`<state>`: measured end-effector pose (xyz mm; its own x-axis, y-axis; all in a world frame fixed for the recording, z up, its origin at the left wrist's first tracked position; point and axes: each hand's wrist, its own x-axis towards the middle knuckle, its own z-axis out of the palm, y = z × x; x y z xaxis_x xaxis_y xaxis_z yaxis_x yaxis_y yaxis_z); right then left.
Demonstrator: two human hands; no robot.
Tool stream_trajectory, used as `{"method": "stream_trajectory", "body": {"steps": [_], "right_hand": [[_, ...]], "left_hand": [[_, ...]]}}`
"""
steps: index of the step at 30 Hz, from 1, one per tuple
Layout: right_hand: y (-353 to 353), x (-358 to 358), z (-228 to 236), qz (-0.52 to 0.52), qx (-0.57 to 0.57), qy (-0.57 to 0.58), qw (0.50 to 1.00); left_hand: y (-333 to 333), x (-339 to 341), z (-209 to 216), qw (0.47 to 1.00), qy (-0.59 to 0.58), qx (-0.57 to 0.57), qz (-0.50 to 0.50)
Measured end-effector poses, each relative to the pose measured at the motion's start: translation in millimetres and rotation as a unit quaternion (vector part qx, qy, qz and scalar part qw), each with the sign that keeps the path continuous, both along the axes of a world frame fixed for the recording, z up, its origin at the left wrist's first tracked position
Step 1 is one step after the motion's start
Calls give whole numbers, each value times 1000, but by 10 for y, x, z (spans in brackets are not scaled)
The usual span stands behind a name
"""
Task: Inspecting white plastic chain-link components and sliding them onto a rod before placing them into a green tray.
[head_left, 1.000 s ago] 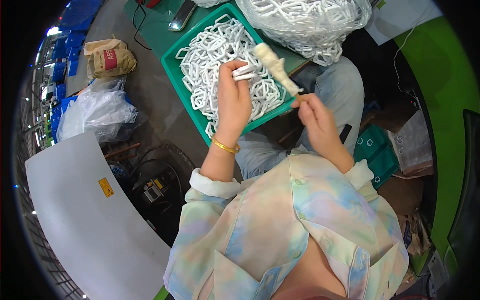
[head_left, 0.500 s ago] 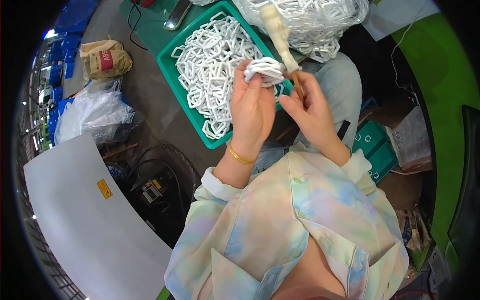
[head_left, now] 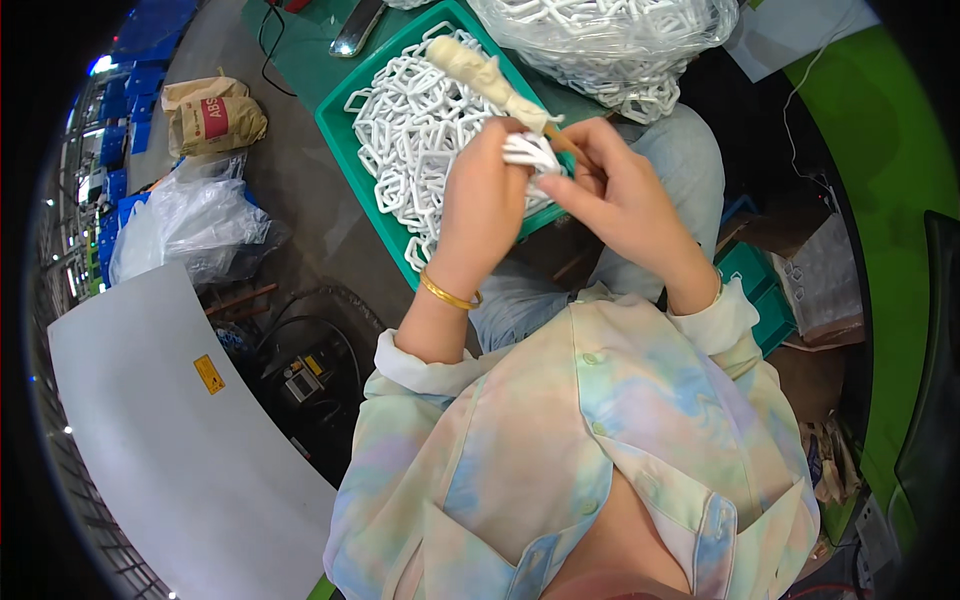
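Observation:
My left hand [head_left: 487, 195] is closed around a small bunch of white plastic rings [head_left: 531, 152]. In my right hand [head_left: 622, 195] is the thin brown handle of a stick with a thick, cream-coloured wrapped head [head_left: 482, 80]. That head points up and to the left, over the loose white rings [head_left: 415, 130] heaped in a green bin [head_left: 343, 150]. My right thumb lies close against the bunch, and the two hands nearly meet above the bin's near right side. Some of the right fingers are hidden behind the bunch.
A clear bag [head_left: 610, 50] full of white rings lies beyond the bin. A phone [head_left: 357, 27] rests at the bin's far left. To the right stands a smaller green tray [head_left: 765, 295]; a grey panel [head_left: 170, 420] fills the near left.
The wrapped head has swung left and down over the bin. My left hand has turned and closed over the rings, and my right hand has moved in against them.

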<state>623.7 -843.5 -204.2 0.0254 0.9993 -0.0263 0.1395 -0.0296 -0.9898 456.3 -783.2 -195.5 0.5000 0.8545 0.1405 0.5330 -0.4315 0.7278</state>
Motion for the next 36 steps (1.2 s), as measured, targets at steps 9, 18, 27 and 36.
{"method": "stream_trajectory", "body": {"steps": [9, 18, 27, 36], "right_hand": [[-320, 249, -211, 27, 74, -139, 987], [-280, 166, -88, -38, 116, -255, 959], [-123, 36, 21, -131, 58, -15, 990], [102, -76, -129, -143, 69, 195, 968]], "left_hand": [[246, -84, -242, 671, -487, -556, 56], [154, 65, -222, 283, -616, -735, -1], [47, 178, -300, 374, -624, -685, -48], [-84, 257, -215, 594, -606, -528, 18]]}}
